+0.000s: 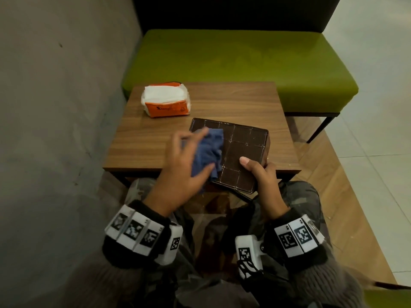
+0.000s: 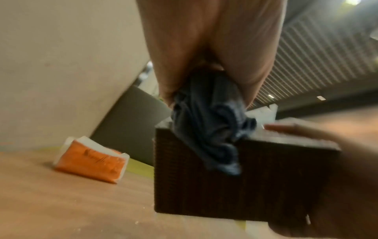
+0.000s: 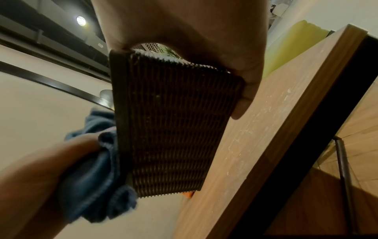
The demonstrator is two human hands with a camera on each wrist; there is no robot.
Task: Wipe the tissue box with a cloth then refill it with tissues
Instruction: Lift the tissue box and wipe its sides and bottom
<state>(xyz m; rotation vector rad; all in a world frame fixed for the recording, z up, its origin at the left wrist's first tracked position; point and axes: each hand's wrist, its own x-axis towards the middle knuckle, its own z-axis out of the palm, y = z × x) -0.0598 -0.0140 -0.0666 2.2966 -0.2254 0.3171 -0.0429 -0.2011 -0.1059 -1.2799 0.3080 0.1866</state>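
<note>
A dark brown woven tissue box (image 1: 242, 150) (image 2: 245, 177) (image 3: 174, 126) lies with a flat panelled face up, half over the near edge of the wooden table (image 1: 138, 138). My right hand (image 1: 260, 172) grips its near right corner, thumb on top. My left hand (image 1: 184, 165) holds a crumpled blue cloth (image 1: 209, 150) (image 2: 206, 127) (image 3: 96, 174) against the box's left side and upper face. An orange pack of white tissues (image 1: 165, 100) (image 2: 92, 161) sits at the table's far left, apart from both hands.
A green cushioned bench (image 1: 240, 63) stands behind the table. A grey wall (image 1: 55, 107) runs along the left. My knees are under the table's near edge. Pale floor tiles lie to the right.
</note>
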